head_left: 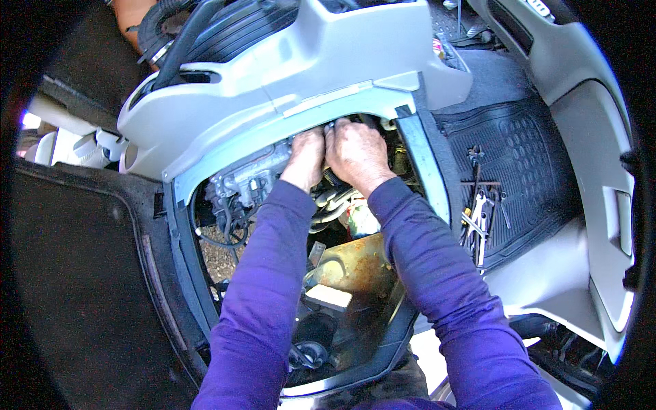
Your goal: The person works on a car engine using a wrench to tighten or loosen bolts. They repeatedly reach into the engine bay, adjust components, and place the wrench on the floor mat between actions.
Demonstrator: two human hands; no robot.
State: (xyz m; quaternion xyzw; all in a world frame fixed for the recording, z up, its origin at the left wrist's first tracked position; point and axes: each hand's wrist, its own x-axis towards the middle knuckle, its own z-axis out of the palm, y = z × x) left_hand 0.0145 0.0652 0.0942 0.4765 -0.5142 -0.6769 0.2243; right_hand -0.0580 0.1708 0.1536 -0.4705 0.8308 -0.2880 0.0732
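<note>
My left hand (306, 154) and my right hand (355, 152) reach side by side into an open engine bay, under the far edge of its pale blue frame (307, 119). Both have bent, closed fingers around something dark at the back, too hidden to name. Left of my hands lies a grey metal engine part (249, 178) with hoses; below them are pale pipes (331, 212) and a rusty, yellowish metal panel (359, 263).
A grey plastic console (260, 75) rises beyond the bay, with another person's bare arm (130, 24) at upper left. On the right, wrenches and other tools (478, 219) lie on a black floor mat (533, 178), beside a grey door (594, 178). A dark carpeted surface (82, 260) is at left.
</note>
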